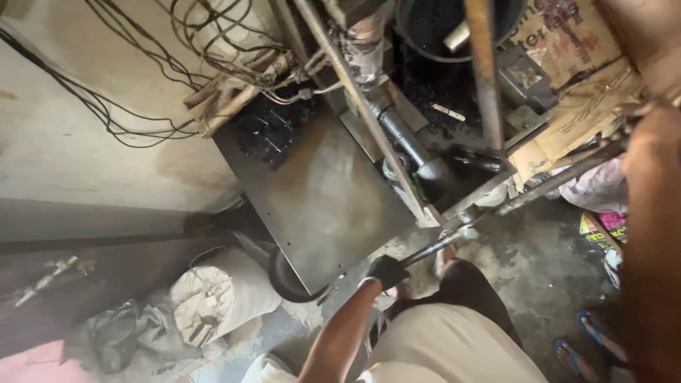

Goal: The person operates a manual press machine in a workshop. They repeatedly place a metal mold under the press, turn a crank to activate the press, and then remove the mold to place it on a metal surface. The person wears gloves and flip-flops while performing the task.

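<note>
The left hand (386, 271), dark with a glove or grime, is closed around the lower end of a long metal rod (434, 246), gripping it just off the lower right corner of the grey steel machine panel (319, 198). The rod's long axis runs diagonally, rising from the fist up and to the right toward a joint (464, 225) at the panel's right edge, where slanted frame bars (553, 177) meet; held out at its far end like this, it probably works as a lever, giving the hand the most leverage on that joint. The right arm (649, 234) stretches upward far right of the panel, but its hand sits at the frame's edge in poor light, so I cannot tell whether it grasps anything. Left of the panel's bottom corner lies a rolled white sack (216, 294). Above the panel hangs tangled wiring (213, 64).
</note>
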